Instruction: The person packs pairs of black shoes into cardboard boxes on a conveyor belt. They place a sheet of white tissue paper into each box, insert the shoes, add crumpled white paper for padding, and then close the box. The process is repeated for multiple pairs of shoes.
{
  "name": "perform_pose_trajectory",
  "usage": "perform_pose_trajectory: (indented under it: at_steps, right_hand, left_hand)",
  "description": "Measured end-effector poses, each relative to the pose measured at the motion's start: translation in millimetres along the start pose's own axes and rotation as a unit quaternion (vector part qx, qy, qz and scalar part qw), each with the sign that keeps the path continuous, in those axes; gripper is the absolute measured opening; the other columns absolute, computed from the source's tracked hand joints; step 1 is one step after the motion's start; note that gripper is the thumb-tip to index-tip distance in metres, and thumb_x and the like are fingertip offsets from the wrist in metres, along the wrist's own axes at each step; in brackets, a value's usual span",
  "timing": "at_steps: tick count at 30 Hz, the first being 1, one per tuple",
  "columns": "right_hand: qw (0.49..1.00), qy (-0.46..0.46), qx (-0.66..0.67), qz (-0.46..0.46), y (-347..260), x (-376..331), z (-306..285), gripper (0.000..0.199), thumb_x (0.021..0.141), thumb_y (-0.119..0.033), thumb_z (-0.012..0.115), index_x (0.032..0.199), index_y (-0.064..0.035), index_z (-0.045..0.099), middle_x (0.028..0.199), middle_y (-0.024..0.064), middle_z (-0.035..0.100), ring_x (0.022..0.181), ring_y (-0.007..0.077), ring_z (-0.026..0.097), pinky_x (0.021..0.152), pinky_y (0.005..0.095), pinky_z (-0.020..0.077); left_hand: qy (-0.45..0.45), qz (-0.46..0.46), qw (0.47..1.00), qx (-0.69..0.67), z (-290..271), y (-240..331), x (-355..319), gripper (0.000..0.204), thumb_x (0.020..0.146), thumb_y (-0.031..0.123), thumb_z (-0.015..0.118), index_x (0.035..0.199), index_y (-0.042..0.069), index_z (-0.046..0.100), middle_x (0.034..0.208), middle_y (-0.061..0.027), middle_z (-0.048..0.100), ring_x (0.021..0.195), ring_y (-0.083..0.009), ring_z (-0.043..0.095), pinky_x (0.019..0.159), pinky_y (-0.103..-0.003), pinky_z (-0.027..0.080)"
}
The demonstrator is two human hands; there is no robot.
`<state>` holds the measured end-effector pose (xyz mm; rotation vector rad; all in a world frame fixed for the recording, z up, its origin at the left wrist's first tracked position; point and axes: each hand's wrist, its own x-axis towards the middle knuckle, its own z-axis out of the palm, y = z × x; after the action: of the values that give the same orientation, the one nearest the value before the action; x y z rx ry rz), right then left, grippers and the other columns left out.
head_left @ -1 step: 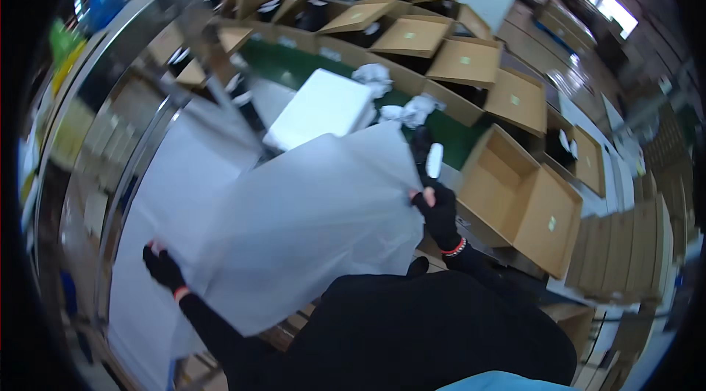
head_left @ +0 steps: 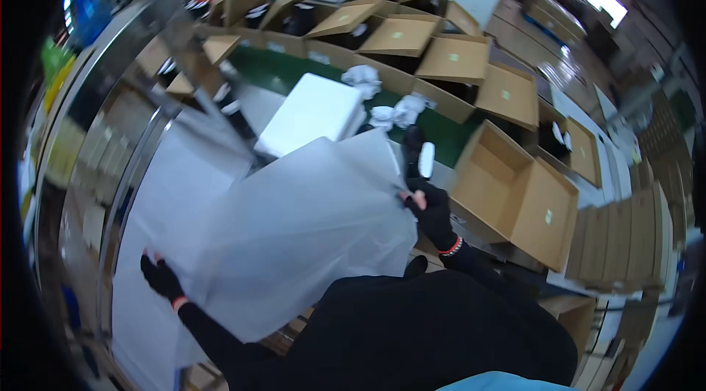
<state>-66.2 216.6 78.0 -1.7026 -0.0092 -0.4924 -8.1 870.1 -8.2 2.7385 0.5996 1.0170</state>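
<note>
A large, thin sheet of white wrapping paper [head_left: 309, 222] spreads in front of me, creased and raised toward the right. My right hand [head_left: 432, 214], in a black glove with bare fingertips, pinches its right edge. My left hand [head_left: 162, 278], gloved the same way, rests with fingers stretched out on the white paper [head_left: 184, 200] at the left. Beyond the sheet lies a white block-like stack [head_left: 312, 115]. Black shoes with a white sole [head_left: 425, 159], partly hidden, sit just past my right hand.
An open cardboard box [head_left: 493, 181] stands to the right. More open boxes [head_left: 452, 56] line the far side of the green surface [head_left: 276, 71]. Crumpled white paper [head_left: 404, 110] lies beside the stack. A metal frame [head_left: 132, 163] stands left, and stacked cartons [head_left: 618, 237] at right.
The whole view has shifted slightly. Both hands keep nearly the same places on the paper, and the right hand still pinches the edge.
</note>
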Motion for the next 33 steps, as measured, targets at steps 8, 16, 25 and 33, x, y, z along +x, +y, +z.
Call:
perform_pose_trajectory:
  at_steps: [8,16,25,33]
  right_hand:
    - [0.989,-0.139,-0.043,0.019,3.4,-6.4,-14.3,0.055,0.073,0.011,0.051,0.124,-0.0076,0.059,0.115,0.0090,0.062,0.107,0.0202,0.058,0.093,0.0313,0.0446]
    - [0.993,-0.061,-0.043,0.096,0.1,0.1,-44.0,0.063,0.075,0.006,0.050,0.136,-0.0076,0.048,0.126,0.0125,0.057,0.119,0.0216,0.052,0.102,0.0304,0.0371]
    - [0.970,0.131,-0.194,0.060,18.9,-6.1,-222.2,0.048,0.079,0.005,0.050,0.126,0.0010,0.055,0.123,0.0132,0.061,0.120,0.0222,0.054,0.103,0.0328,0.0384]
    - [0.881,0.269,-0.375,0.106,-25.7,-81.2,-421.0,0.045,0.080,0.003,0.051,0.124,0.0024,0.055,0.123,0.0150,0.060,0.117,0.0241,0.055,0.102,0.0339,0.0396]
  left_hand:
    - [-0.047,0.019,0.999,-0.007,19.0,-29.3,16.1,0.038,0.093,0.032,0.058,0.113,-0.001,0.059,0.112,-0.0138,0.062,0.108,-0.0284,0.057,0.095,-0.037,0.042]
    - [0.248,0.008,0.965,-0.083,3.7,54.0,15.4,0.031,0.099,0.025,0.050,0.111,-0.002,0.059,0.113,-0.0151,0.059,0.102,-0.0282,0.058,0.090,-0.037,0.046]
    - [0.378,0.128,0.878,-0.264,-46.0,274.9,13.4,0.037,0.101,0.033,0.041,0.097,-0.001,0.054,0.123,-0.0188,0.054,0.101,-0.0299,0.054,0.086,-0.038,0.044]
    - [0.130,0.179,0.802,-0.555,-7.9,497.7,-51.9,0.029,0.098,0.028,0.045,0.098,0.000,0.053,0.129,-0.0204,0.048,0.109,-0.0303,0.050,0.093,-0.039,0.040]
